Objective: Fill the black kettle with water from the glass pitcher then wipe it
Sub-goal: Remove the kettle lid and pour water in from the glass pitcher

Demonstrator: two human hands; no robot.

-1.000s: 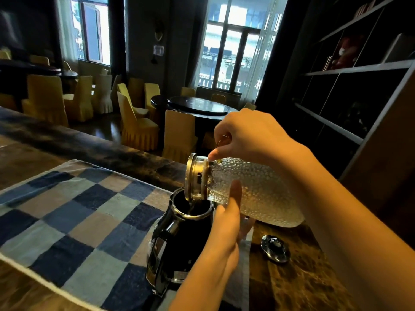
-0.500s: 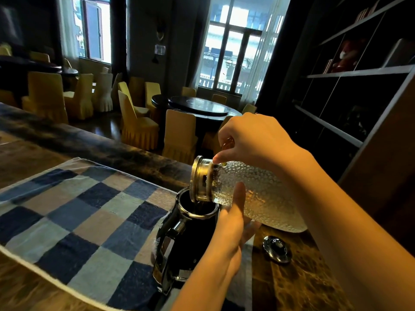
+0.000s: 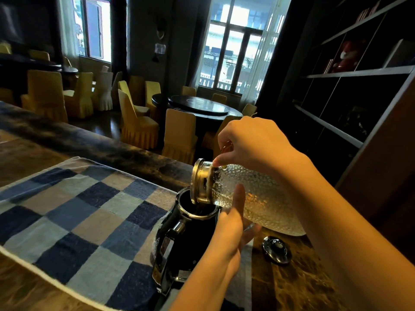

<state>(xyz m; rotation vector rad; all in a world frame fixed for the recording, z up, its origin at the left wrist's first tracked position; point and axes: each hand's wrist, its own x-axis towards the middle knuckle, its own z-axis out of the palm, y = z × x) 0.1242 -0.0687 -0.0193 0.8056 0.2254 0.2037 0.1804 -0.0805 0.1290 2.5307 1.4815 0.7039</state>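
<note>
The black kettle stands lidless on the right end of a checked blue cloth. A dimpled glass pitcher with a gold metal collar lies tipped almost flat, its mouth over the kettle's opening. My right hand grips the pitcher's handle from above. My left hand supports the pitcher from below, thumb up against the glass and fingers under it. The kettle's black lid lies on the counter to the right.
A dark marble counter carries everything; its far edge runs diagonally behind the cloth. Beyond it are yellow-covered chairs and a round dark table. Dark shelving rises at the right.
The pitcher has tilted slightly further, its base rising, and stays over the kettle's opening. The view has shifted a little to the left. Both hands keep their hold.
</note>
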